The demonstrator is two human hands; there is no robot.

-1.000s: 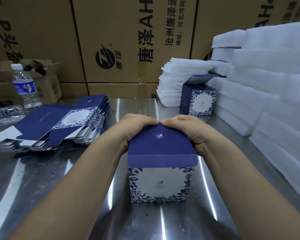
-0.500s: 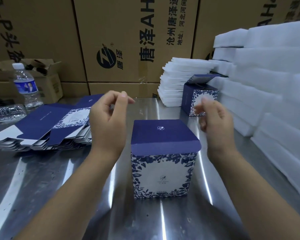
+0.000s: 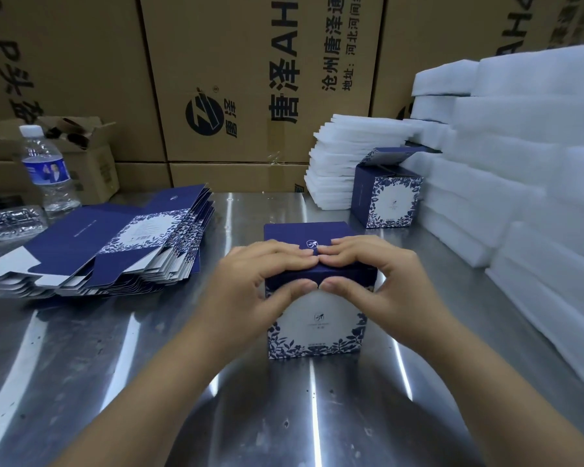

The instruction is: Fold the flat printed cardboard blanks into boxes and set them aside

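The box (image 3: 317, 318) stands upright on the brushed steel table (image 3: 81, 382), dead centre and close in, its white floral-bordered front panel facing the camera and the navy lid on top. It looks near cubic, so no clear long axis. The left hand (image 3: 250, 281) and right hand (image 3: 385, 274) meet over it: fingers laid on the lid beside the small logo, thumbs tip to tip on the navy front lip, each hand pinching that front edge of the lid. To the left lies the stack of flat blanks (image 3: 115, 244), fanned out, matte navy and white card, its long axis running from the near left corner towards the far centre. A second box (image 3: 388, 197) stands upright at the far right, lid flap raised, its floral face also towards the camera, touching the soft white foam blocks (image 3: 520, 170). Thin foam sheets (image 3: 344, 163) are piled just behind it. At the far left are a clear water bottle (image 3: 48, 170) and an open carton (image 3: 91, 153), with big printed corrugated cartons (image 3: 250, 79) walling the back.
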